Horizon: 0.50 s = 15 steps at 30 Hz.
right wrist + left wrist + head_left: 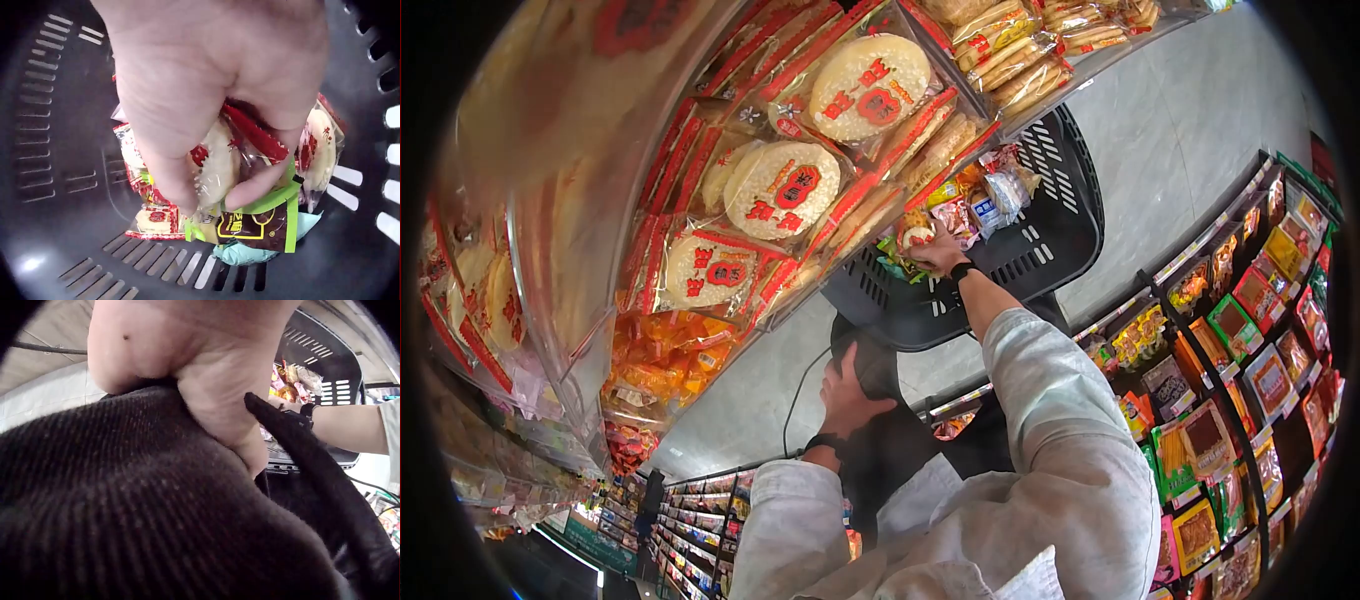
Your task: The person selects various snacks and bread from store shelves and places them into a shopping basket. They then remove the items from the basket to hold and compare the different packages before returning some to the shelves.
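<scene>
My right hand (937, 252) reaches down into a black plastic shopping basket (1055, 262). Its fingers and thumb grip a wrapped rice cracker (217, 164), white and round in a clear and red wrapper. Beneath it in the right wrist view lie a brown and green snack packet (253, 228), a light blue packet (244, 253) and a small red and white packet (156, 220). Another wrapped rice cracker (317, 147) is to the right. My left hand (852, 400) rests on a dark-clothed leg, fingers spread and holding nothing; the left wrist view hides its fingertips behind the palm.
Clear bins of large wrapped rice crackers (780, 190) stand at the left, close above the basket. Below them is a bin of orange-wrapped sweets (665, 355). Shelves of packaged snacks (1200, 440) run along the right. Grey tiled floor (1190, 120) lies between.
</scene>
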Each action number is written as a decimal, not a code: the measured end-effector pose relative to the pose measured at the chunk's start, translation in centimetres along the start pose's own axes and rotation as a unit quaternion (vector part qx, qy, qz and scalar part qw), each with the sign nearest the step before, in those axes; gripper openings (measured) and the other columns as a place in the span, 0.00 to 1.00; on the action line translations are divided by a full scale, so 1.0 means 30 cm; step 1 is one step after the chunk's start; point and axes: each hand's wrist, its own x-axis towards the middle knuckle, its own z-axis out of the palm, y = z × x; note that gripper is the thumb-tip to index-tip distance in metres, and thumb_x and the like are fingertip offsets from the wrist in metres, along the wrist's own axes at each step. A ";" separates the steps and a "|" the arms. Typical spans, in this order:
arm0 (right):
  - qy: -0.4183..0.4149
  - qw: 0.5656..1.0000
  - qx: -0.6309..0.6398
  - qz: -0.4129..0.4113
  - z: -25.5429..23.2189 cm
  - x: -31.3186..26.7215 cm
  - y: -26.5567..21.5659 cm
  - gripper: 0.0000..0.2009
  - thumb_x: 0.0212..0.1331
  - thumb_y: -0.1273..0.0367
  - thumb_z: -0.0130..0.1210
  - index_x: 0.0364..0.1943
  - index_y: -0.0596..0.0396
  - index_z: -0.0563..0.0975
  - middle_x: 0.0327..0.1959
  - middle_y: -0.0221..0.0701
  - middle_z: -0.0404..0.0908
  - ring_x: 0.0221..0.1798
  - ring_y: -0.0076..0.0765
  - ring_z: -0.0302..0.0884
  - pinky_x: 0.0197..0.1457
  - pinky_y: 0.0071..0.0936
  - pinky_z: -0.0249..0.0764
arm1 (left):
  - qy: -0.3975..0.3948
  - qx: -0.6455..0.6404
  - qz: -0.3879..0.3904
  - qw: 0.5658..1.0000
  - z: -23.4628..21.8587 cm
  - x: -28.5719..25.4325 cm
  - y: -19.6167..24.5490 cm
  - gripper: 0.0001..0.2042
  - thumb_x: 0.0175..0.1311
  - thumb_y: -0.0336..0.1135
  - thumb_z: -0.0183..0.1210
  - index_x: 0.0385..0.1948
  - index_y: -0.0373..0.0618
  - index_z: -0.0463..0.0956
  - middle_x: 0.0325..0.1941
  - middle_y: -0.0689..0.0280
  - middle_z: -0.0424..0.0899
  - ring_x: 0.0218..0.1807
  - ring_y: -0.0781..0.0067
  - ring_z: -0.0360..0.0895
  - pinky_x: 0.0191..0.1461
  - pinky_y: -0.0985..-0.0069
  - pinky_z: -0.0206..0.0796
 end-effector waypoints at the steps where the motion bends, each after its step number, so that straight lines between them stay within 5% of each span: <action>1: 0.014 1.000 0.001 0.004 0.018 0.001 -0.008 0.56 0.48 0.76 0.75 0.79 0.39 0.47 0.35 0.28 0.78 0.30 0.28 0.77 0.25 0.27 0.71 | 0.002 0.002 -0.002 1.000 0.004 -0.001 -0.001 0.66 0.34 0.45 0.85 0.80 0.72 0.45 0.79 0.49 0.50 0.76 0.40 0.56 0.78 0.48 0.50; 7: 0.040 0.999 0.007 0.016 0.083 0.039 -0.014 0.64 0.44 0.76 0.78 0.81 0.31 0.40 0.48 0.33 0.78 0.38 0.32 0.80 0.30 0.31 0.78 | -0.005 0.008 -0.005 1.000 0.005 -0.001 0.000 0.67 0.34 0.46 0.85 0.80 0.72 0.44 0.79 0.49 0.50 0.76 0.40 0.57 0.78 0.48 0.51; 8: 0.049 0.998 0.018 0.019 0.084 0.048 -0.009 0.65 0.44 0.75 0.78 0.81 0.31 0.40 0.56 0.33 0.77 0.47 0.37 0.82 0.36 0.35 0.82 | -0.002 0.010 -0.004 1.000 0.008 0.002 -0.001 0.67 0.34 0.46 0.85 0.80 0.72 0.44 0.79 0.49 0.50 0.76 0.40 0.57 0.78 0.48 0.51; 15: 0.070 0.993 -0.044 0.082 0.092 0.047 -0.071 0.52 0.44 0.70 0.80 0.73 0.39 0.55 0.63 0.30 0.74 0.60 0.39 0.79 0.45 0.42 0.88 | 0.005 0.015 -0.004 1.000 0.023 -0.015 -0.009 0.67 0.35 0.47 0.85 0.80 0.70 0.44 0.79 0.47 0.49 0.76 0.39 0.57 0.78 0.47 0.51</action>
